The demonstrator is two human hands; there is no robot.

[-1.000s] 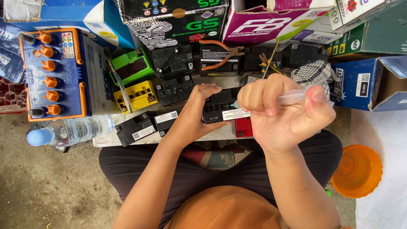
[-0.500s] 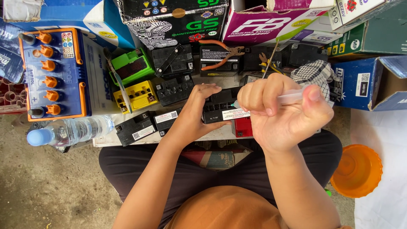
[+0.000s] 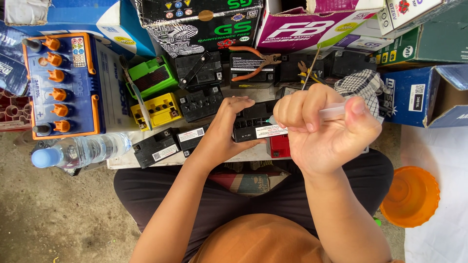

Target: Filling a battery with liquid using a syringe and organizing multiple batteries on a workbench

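At the far left we see a large blue battery (image 3: 63, 85) lying flat, a row of orange caps along its top, and below it a clear plastic water bottle (image 3: 80, 150) on its side with a pale blue cap. Next come small batteries packed close on a low board (image 3: 119, 161): a glossy green one (image 3: 152, 75), a yellow one (image 3: 158, 109), and several matt black ones, two of which carry white stickers. We judge they are set side by side so that each can be reached from a seated position.

Our left hand (image 3: 224, 131) is wrapped around the left end of a small black battery (image 3: 253, 124), fingers over its ribbed top and thumb under its near edge, apparently to keep it from shifting. That battery sits on the board in front of our lap, just above a red block (image 3: 279, 146).

Our right hand (image 3: 324, 129) is closed around a clear plastic syringe (image 3: 331, 112), thumb pressed on its rear end and its tip aimed down at the battery's top, which suggests the grip is meant for pushing the plunger. We cannot tell whether the tip touches.

Behind, orange-handled pliers (image 3: 251, 61) lie on a black battery, and printed cardboard boxes (image 3: 302, 24) stand stacked along the back. A checked cloth (image 3: 363, 83) lies crumpled to the right, and a round orange plastic bowl (image 3: 410, 196) sits on the ground beside our knee.
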